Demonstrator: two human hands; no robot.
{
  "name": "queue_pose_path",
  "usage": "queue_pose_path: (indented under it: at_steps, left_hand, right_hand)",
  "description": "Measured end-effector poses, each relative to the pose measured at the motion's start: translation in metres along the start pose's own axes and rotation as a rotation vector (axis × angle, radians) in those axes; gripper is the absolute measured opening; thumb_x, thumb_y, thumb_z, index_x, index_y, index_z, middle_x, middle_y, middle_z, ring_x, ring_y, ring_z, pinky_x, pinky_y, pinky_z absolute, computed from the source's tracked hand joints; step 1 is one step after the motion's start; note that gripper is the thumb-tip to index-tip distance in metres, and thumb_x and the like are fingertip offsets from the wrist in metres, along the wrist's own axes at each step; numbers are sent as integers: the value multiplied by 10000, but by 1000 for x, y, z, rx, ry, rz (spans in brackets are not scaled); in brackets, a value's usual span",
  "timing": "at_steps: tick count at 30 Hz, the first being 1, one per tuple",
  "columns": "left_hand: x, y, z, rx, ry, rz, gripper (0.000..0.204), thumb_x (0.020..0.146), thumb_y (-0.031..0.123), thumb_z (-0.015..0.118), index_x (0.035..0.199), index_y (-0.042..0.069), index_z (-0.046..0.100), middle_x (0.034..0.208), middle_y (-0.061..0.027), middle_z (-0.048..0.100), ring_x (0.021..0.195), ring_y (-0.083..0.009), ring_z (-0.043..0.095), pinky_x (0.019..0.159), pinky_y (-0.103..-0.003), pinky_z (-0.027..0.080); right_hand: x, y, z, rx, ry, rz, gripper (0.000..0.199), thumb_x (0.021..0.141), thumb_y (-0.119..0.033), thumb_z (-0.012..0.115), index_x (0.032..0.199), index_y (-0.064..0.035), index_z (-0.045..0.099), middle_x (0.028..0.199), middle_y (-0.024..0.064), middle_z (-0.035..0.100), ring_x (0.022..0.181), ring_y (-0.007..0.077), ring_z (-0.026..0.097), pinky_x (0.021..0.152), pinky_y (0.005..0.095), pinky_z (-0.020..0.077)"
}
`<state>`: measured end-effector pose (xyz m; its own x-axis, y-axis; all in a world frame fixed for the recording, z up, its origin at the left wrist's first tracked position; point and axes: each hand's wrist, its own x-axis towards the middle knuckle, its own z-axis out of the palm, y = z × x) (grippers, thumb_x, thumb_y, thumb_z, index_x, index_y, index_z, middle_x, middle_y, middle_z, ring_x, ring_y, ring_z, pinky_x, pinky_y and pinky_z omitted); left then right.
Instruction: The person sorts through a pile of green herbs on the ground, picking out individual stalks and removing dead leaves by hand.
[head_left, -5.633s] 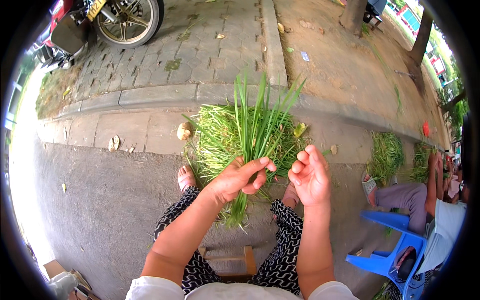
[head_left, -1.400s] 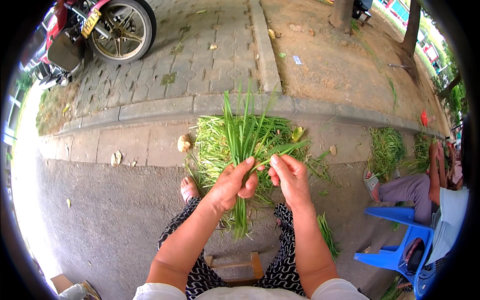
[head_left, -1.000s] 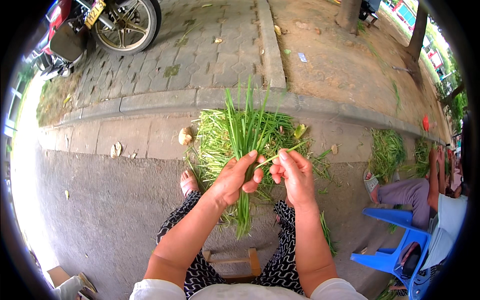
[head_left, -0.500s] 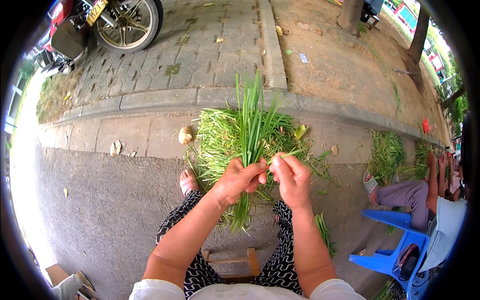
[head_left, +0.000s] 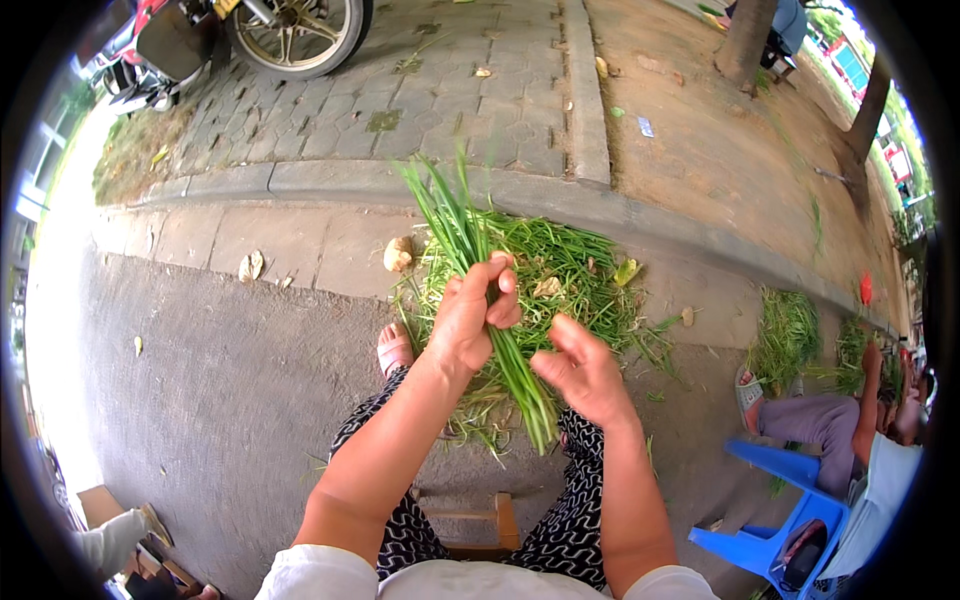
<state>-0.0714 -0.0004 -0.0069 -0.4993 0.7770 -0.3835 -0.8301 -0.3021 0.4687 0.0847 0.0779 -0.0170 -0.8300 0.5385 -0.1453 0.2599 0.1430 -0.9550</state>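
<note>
My left hand [head_left: 475,312] is wrapped round a bunch of long, flat green chives [head_left: 523,385]. The leaf tips point away and to the left, and the cut ends slant down toward my right knee. Just right of these lower ends is my right hand [head_left: 585,372], its fingers bent, thumb and fingertips apart, with nothing visible in it. Beyond and below both hands, a wide heap of loose chives [head_left: 570,255] lies on the ground between my feet and the kerb.
A round tan lump [head_left: 398,254] lies left of the heap. A kerb [head_left: 330,180] runs behind it. At right are smaller green piles [head_left: 785,335], a blue plastic chair [head_left: 790,530] and a seated person [head_left: 830,425]. A motorcycle [head_left: 290,40] stands at the far left.
My right hand has come away from the left and lowered, and the thin stalk it pinched is gone from it. The bunch has tilted, tips to the left, lower ends to the right.
</note>
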Motion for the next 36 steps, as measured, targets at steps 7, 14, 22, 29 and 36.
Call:
queue_pose_path:
  at_steps: [7,14,22,29,36]
  left_hand:
    - [-2,-4,3,-35,35,62,112,872,154,516,937,68,487,668,12,500,430,-56,343,414,-205,287]
    - [-2,18,2,-40,44,208,180,871,116,532,1031,38,501,800,-36,562,648,-123,530,580,-249,464]
    - [1,36,-21,-179,-24,305,153,905,114,485,1031,29,497,885,-68,551,812,-183,544,771,-311,472]
    - [1,48,-22,-233,-49,349,137,917,108,454,1030,33,478,906,-79,536,842,-203,531,789,-322,465]
    - [-1,52,-19,-294,-91,290,137,939,136,409,1033,49,459,938,-69,514,867,-198,515,821,-330,448]
  right_hand:
    - [-1,-7,36,-123,-247,64,582,774,-281,662,1210,8,407,994,171,576,886,250,583,753,339,456]
    - [12,-5,17,-416,-131,256,285,828,-197,570,1066,-41,571,723,144,613,661,242,609,650,340,465]
    - [20,4,-23,-624,-119,204,297,779,-168,598,1034,-17,586,808,199,624,775,356,602,687,384,467]
    - [19,28,-68,-660,-13,216,326,762,-154,620,1041,9,580,883,214,620,831,349,602,724,388,462]
    - [19,30,-75,-618,24,219,319,764,-137,617,1037,23,578,842,205,629,784,313,616,704,365,460]
